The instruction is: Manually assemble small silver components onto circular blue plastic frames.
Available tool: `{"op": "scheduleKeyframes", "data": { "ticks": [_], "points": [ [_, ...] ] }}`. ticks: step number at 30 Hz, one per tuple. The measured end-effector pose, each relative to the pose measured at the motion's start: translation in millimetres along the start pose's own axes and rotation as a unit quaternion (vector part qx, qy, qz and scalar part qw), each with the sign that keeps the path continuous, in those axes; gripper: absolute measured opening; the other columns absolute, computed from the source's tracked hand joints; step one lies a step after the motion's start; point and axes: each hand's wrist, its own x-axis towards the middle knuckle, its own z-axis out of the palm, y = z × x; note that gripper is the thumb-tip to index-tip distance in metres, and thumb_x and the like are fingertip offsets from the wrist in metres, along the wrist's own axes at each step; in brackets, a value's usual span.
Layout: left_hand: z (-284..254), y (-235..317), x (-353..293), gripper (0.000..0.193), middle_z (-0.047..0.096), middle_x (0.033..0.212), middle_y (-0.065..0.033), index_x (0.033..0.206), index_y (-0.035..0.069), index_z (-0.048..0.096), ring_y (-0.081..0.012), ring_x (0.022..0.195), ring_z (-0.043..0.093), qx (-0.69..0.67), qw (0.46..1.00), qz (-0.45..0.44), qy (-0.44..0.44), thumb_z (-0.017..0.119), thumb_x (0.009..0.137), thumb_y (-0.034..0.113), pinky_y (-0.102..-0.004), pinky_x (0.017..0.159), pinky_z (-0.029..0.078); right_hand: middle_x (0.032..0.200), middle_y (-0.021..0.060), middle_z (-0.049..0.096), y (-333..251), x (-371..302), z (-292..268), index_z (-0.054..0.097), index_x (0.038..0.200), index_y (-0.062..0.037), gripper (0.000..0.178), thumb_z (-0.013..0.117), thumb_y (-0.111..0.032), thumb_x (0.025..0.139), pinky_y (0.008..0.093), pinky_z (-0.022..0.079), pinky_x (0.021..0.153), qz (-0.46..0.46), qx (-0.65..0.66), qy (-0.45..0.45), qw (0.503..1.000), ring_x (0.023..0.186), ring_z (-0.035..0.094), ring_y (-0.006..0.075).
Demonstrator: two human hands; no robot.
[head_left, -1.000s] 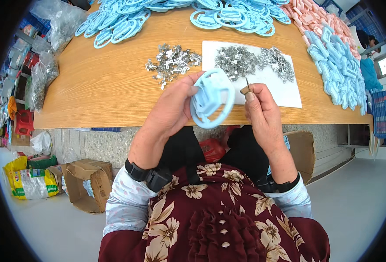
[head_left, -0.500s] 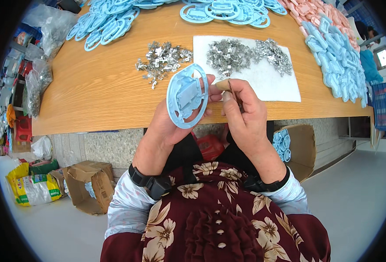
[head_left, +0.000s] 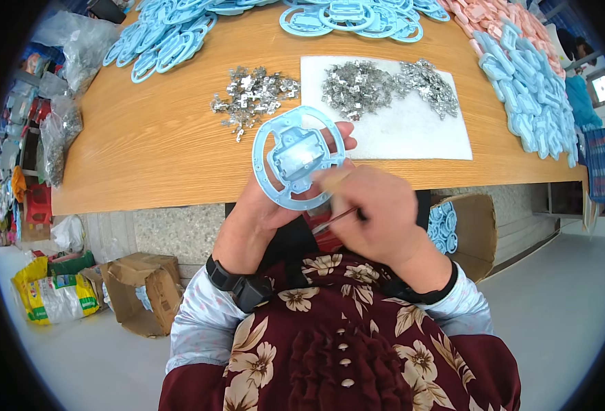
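A light blue plastic wheel-shaped piece [head_left: 301,159], a round ring with a raised middle, is tilted up in my left hand [head_left: 267,208]. That hand grips it from behind, with fingertips showing past the ring's right side. My right hand [head_left: 381,214] is curled round a thin metal tool [head_left: 335,220], whose shaft points down and left, away from the blue piece. Its fingers are smeared by motion and overlap the ring's lower right edge; whether they touch it I cannot tell. The tool's exact kind is not clear.
Small metal clips [head_left: 253,96] lie heaped on the wooden table [head_left: 138,151]; more metal parts [head_left: 359,88] cover a white foam sheet [head_left: 419,140]. Blue wheel pieces [head_left: 172,44] pile at the back. Blue parts [head_left: 532,103] and pink parts [head_left: 515,34] lie right. Cardboard boxes [head_left: 477,229] stand below.
My right hand has moved down and turned, so the tool now points down-left. My left hand has turned the blue piece to show its face more fully.
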Motion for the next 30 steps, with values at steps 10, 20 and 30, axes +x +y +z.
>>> {"op": "scheduleKeyframes", "data": {
  "ticks": [10, 20, 30],
  "points": [
    [3, -25, 7, 0.052, 0.055, 0.124, -0.0382, 0.142, 0.007, 0.048, -0.0549, 0.106, 0.060, -0.164, 0.966, -0.172, -0.098, 0.046, 0.102, 0.040, -0.0540, 0.077, 0.061, 0.086, -0.0028, 0.065, -1, -3, -51, 0.065, 0.112, -0.0021, 0.024, 0.065, -0.021, 0.097, 0.0178, 0.038, 0.058, 0.414, 0.348, -0.054, 0.839, 0.068, 0.050, 0.0017],
    [61, 5, 5, 0.044, 0.064, 0.122, -0.0221, 0.144, 0.004, 0.036, -0.0264, 0.107, 0.067, 0.294, 0.938, -0.184, -0.012, 0.045, 0.102, 0.016, -0.0382, 0.091, 0.056, 0.070, -0.0069, 0.054, 25, -147, -148, 0.066, 0.099, -0.0053, 0.022, 0.064, -0.027, 0.097, 0.0179, 0.029, 0.045, 0.572, 0.219, 0.134, 0.779, 0.051, 0.042, 0.0009],
    [32, 116, 105, 0.050, 0.069, 0.111, -0.0141, 0.131, -0.003, 0.056, -0.0221, 0.097, 0.068, 0.679, 0.725, 0.031, 0.108, 0.062, 0.092, 0.028, -0.0333, 0.089, 0.054, 0.077, 0.0019, 0.064, 104, -376, -211, 0.067, 0.104, 0.0013, 0.023, 0.064, -0.021, 0.098, 0.0249, 0.046, 0.062, 0.549, -0.228, 0.196, 0.780, 0.068, 0.057, 0.0084]
  ]
}}
